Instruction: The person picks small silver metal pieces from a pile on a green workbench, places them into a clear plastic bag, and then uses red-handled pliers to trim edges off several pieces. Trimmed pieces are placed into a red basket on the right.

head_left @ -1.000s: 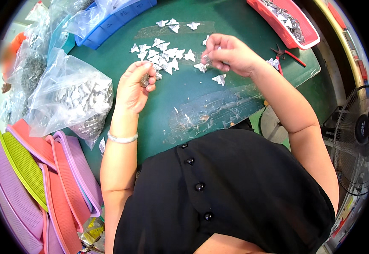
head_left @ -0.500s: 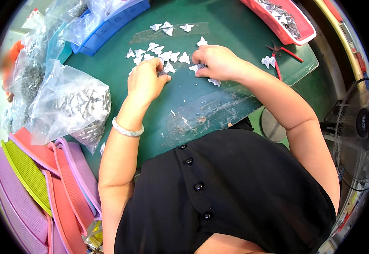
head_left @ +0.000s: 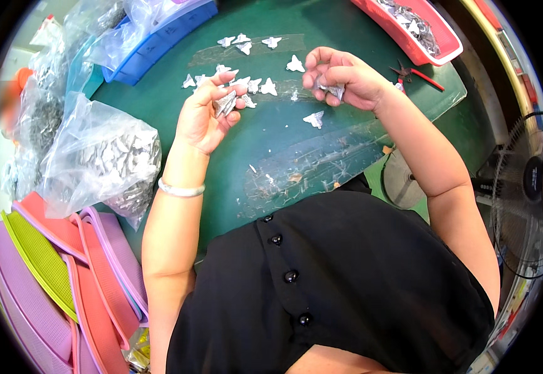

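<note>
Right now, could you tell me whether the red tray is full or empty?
Partly filled: the red tray holds a layer of small silvery pieces.

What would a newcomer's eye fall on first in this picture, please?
Probably the two hands raised over the green table: the left hand pinches a small stack of silvery pieces, and the right hand holds another. More such pieces lie scattered beyond them, and a clear bag bulges with them at the left.

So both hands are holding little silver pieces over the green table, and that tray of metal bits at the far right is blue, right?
Not quite. The head view shows that tray is red, not blue. The rest holds: the left hand and right hand each hold small silver pieces over the green table.
</note>
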{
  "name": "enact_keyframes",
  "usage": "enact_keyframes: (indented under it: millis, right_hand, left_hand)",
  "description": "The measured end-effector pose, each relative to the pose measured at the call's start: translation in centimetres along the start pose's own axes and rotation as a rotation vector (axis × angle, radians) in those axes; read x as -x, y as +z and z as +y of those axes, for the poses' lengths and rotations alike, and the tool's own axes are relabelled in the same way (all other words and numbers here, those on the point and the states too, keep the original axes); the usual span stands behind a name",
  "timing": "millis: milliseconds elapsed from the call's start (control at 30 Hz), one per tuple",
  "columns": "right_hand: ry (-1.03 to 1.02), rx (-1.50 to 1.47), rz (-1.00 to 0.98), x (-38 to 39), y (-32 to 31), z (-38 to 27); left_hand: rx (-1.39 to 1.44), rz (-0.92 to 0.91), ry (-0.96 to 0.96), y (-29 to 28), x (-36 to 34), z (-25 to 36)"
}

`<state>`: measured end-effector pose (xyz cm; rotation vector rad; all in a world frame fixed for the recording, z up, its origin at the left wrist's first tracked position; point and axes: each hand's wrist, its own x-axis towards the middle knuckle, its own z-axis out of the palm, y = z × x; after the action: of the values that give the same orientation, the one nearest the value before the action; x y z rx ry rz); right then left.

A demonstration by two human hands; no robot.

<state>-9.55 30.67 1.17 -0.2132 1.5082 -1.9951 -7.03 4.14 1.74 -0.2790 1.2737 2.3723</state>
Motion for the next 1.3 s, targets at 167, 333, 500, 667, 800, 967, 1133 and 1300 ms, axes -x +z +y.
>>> enact_keyframes:
  millis: [167, 333, 500, 667, 800, 967, 1133, 1300]
  right_hand:
    - [-0.109, 1.000, -0.064, 0.6, 0.3, 0.3]
    - [-0.132, 1.458, -0.065, 1.6, 2.7, 0.9]
    - [-0.271, 1.404, -0.041, 1.5, 1.9, 2.0]
    - [-0.164, 1.232, -0.042, 0.6, 1.6, 0.5]
    - [-0.182, 1.173, 0.178, -2.6, -1.2, -0.9]
    - [-0.134, 1.297, 0.181, -5.7, -1.6, -1.8]
    - [-0.067, 1.350, 0.075, -6.7, -1.3, -1.9]
    - [-0.035, 1.125, 0.123, -6.2, -1.9, -2.3]
  left_hand:
    - [-0.775, 0.070, 0.129, 1.8, -2.6, -0.5]
    - [-1.756, 0.109, 0.377, 3.4, -4.3, -1.8]
    - [-1.820, 0.057, 0.164, 4.6, -5.2, -0.7]
    - [-1.726, 0.070, 0.158, 4.6, -5.2, -0.5]
    - [-1.783, 0.014, 0.161, 4.8, -5.3, -0.2]
    - [-1.812, -0.005, 0.013, 5.7, -5.6, 0.4]
    - [-1.878, -0.009, 0.134, 5.4, -5.0, 0.1]
    - [-1.923, -0.032, 0.054, 5.4, -5.1, 0.3]
